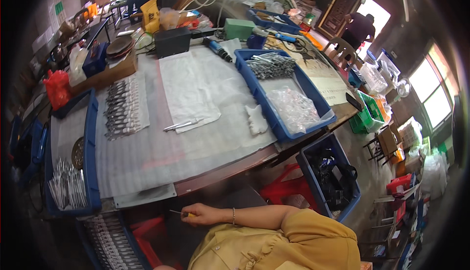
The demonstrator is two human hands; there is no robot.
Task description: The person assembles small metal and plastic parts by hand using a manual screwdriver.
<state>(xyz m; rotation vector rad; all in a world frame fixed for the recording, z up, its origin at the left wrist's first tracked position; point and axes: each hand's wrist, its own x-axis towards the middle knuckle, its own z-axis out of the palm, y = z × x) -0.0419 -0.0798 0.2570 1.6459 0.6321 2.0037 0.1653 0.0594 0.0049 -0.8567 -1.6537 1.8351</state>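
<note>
My right hand (199,214) is closed on a small screwdriver (190,214) with a yellow and dark handle, its thin metal shaft pointing left. The hand is held low, in front of the table's near edge, with the forearm bent across my yellow top. My left hand is out of view. On the table, a couple of slim silver pen-like metal pieces (183,124) lie at the near edge of a white cloth (188,86). A row of similar dark and silver pieces (123,106) lies on a sheet to the left. A crumpled white wad (256,119) lies to the right.
Blue trays (93,172) (259,94) with metal parts and plastic bags flank the work surface. A blue electric screwdriver (218,49) lies at the back beside a black box (172,42). Below right are a red stool (289,187) and a blue bin (350,201). A person (360,28) stands far right.
</note>
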